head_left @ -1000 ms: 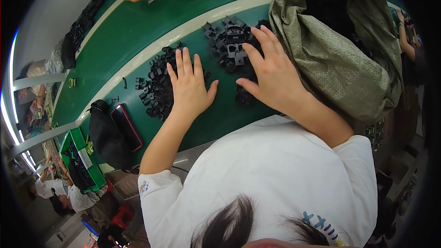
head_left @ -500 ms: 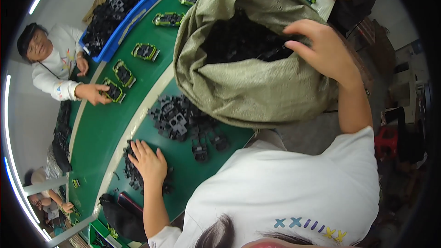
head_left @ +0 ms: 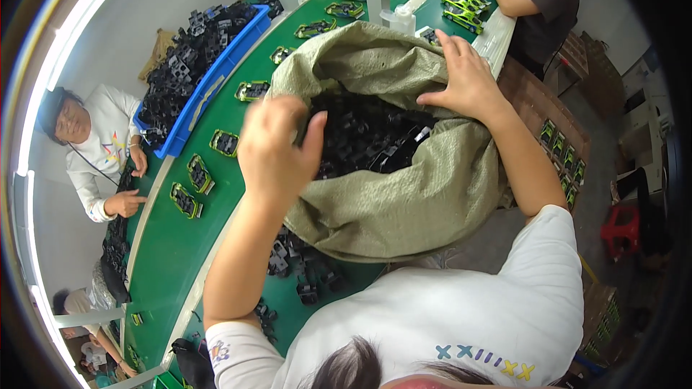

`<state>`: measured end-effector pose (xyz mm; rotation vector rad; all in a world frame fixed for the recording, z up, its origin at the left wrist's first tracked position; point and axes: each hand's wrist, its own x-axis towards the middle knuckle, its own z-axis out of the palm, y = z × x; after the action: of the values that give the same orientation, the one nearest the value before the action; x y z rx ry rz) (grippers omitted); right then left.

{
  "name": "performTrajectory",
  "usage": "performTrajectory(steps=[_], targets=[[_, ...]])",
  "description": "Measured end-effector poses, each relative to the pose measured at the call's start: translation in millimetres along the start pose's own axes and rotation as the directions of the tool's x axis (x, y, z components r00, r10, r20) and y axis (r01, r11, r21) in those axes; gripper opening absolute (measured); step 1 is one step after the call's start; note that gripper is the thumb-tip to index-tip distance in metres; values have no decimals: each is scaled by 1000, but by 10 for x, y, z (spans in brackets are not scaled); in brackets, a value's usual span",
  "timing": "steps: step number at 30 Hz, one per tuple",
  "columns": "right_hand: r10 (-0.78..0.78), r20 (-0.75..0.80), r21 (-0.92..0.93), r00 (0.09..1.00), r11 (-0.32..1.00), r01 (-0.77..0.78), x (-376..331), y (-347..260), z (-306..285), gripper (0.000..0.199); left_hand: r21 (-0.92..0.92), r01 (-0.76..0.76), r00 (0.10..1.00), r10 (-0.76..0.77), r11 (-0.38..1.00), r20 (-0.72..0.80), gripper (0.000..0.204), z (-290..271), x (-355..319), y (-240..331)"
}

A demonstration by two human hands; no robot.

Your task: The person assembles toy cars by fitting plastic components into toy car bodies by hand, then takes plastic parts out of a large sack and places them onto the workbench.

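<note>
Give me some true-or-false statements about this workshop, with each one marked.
1. The left hand and right hand are at opposite sides of the woven sack. True.
2. The sack is tied shut. False: its mouth is open, showing black plastic parts.
3. A blue plastic bin is heaped with dark pieces. True.
4. The red plastic stool stands left of the sack. False: it stands to the right.
5. Yellow-green toy cars are on the green worktop. True.

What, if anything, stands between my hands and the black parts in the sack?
Nothing visible: the black parts show through the open top of the olive-green sack, with the left hand and right hand at its edge.
</note>
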<state>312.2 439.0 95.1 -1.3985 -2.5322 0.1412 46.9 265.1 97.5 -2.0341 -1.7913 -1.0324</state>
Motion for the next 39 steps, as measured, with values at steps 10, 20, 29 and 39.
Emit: performTrajectory(steps=[10, 20, 29, 39], targets=[[110, -12, 178, 994, 978, -106, 234, 358, 578, 49, 66, 673, 607, -601, 736, 520, 38, 834, 291, -633], [336, -500, 763, 798, 607, 223, 91, 533, 232, 26, -786, 618, 594, -656, 1, 466, 27, 229, 862, -17], [429, -734, 671, 526, 339, 660, 182, 421, 48, 32, -927, 203, 906, -420, 317, 55, 29, 341, 887, -210], [175, -317, 482, 932, 876, -1, 222, 996, 405, 47, -628, 552, 818, -503, 549, 280, 27, 809, 373, -346]])
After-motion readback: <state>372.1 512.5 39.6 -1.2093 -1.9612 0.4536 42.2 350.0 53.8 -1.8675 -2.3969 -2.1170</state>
